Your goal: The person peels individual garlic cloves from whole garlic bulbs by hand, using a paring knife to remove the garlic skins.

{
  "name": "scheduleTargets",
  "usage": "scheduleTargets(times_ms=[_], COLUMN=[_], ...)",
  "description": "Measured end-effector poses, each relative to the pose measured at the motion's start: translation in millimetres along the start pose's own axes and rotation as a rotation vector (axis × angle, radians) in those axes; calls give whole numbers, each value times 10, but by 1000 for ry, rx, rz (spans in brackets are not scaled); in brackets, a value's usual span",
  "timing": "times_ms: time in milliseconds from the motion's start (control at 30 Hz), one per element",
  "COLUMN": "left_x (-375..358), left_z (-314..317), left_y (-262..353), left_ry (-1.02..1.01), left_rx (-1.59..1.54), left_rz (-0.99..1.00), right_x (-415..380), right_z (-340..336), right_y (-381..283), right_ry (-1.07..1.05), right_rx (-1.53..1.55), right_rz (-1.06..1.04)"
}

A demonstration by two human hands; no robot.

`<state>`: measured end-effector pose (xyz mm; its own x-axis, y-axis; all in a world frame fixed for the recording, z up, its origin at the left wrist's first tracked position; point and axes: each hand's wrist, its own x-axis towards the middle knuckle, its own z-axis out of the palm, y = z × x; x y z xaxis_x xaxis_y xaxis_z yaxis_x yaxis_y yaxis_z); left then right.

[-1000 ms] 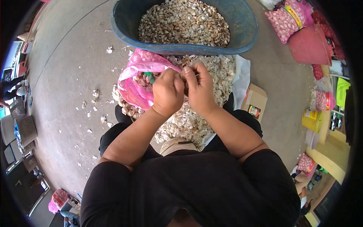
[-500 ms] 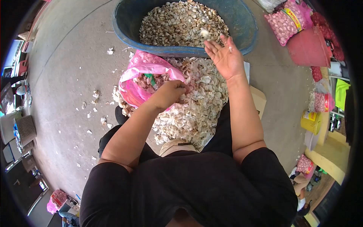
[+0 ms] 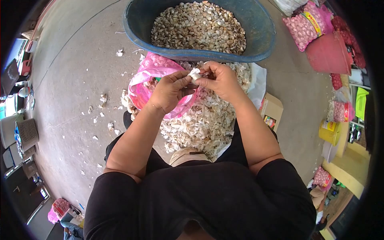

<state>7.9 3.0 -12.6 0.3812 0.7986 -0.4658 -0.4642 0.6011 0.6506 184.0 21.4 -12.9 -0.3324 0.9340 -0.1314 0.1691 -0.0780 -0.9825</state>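
My left hand (image 3: 170, 90) and my right hand (image 3: 218, 80) meet over the pink plastic bag (image 3: 154, 68), and both pinch the same white garlic bulb (image 3: 195, 74) between their fingertips. Below the hands lies a heap of garlic skins (image 3: 200, 120) on a white sheet. Ahead stands a big blue tub (image 3: 262, 28) filled with separated garlic cloves (image 3: 198, 26). The pink bag is open and holds more garlic.
Pink mesh sacks of garlic (image 3: 304, 26) and a red basin (image 3: 328, 50) stand at the right. A cardboard box (image 3: 272, 110) lies by my right knee, a yellow bucket (image 3: 330, 132) further right. Loose skins (image 3: 102, 100) dot the concrete floor on the left.
My right hand, which was stretched open over the blue tub with cloves leaving it, has come back to the left hand. Both now grip a fresh garlic bulb above the pink bag.
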Motion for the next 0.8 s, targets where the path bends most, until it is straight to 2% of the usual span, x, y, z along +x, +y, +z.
scheduleTargets(times_ms=[67, 167, 233, 333, 433, 467, 500, 600, 633, 733, 800], left_x=[-13, -10, 9, -7, -26, -20, -6, -22, -41, -43, -47], left_z=[55, 29, 34, 105, 164, 175, 142, 174, 228, 133, 131], left_y=[8, 41, 6, -6, 2, 14, 0, -10, -14, 36, 0], left_ry=[3, 16, 58, 41, 79, 104, 118, 68, 120, 49, 5], left_rx=[-5, 259, 294, 258, 172, 141, 257, 310, 363, 521, 564], left_rz=[27, -4, 57, 120, 96, 77, 55, 39, 69, 38, 185], right_x=[-34, -80, -75, -93, -141, -144, -152, -163, -165, -181, -185], right_z=[54, 110, 141, 216, 280, 276, 268, 256, 248, 259, 297], right_y=[-48, -106, -62, 18, -69, -83, -88, -137, -141, -157, -169], right_ry=[51, 74, 85, 113, 106, 103, 101, 121, 119, 114, 142], right_rx=[-64, -159, -178, 39, 114, 68, 22, -123, -153, -175, -90], right_rz=[-65, -161, -211, -58, -111, -134, -156, -177, -167, -165, -178])
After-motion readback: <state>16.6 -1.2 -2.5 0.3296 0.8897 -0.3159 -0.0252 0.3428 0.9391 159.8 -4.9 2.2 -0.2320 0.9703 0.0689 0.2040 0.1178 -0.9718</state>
